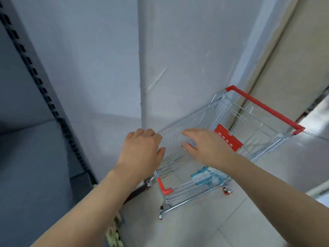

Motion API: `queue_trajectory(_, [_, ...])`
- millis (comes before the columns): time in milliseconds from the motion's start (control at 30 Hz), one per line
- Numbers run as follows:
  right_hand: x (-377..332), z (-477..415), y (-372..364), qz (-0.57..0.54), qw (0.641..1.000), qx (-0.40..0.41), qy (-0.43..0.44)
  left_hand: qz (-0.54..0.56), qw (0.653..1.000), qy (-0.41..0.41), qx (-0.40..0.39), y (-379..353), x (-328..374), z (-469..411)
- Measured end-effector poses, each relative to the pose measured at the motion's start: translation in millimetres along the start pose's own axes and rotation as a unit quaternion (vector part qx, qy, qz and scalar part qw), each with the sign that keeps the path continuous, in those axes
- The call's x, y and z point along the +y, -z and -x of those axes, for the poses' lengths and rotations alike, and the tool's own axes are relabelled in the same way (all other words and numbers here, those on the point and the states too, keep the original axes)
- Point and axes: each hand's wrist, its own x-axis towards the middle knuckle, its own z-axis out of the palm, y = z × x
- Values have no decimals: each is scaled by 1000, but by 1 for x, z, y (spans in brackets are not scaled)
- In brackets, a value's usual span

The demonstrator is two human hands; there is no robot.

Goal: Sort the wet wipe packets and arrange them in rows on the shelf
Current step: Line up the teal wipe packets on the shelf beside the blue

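Left hand (pixel 140 150), right hand (pixel 208 147) (both relaxed) over the cart (pixel 263 106).

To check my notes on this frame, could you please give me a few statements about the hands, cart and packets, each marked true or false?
1. The left hand and the right hand hold nothing. True.
2. The cart has a blue handle. False: the handle is red.
3. Teal and white packets lie in the bottom of the cart. True.
4. The slotted shelf upright stands to the right of the cart. False: it stands to the left of the cart.
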Motion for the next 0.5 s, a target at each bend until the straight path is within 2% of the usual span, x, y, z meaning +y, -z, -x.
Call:
queue_trajectory(100, [84,-3,-7,12,999,-33,-36,24,999,0,-26,-42,51,-53])
queue_trajectory(233, [178,-18,-32,-10,993,-77,-87,31,994,-9,-101,-111,100,-111])
queue_trajectory(500, [315,-79,-138,-18,973,-190,-129,50,971,-14,-233,-272,130,-210])
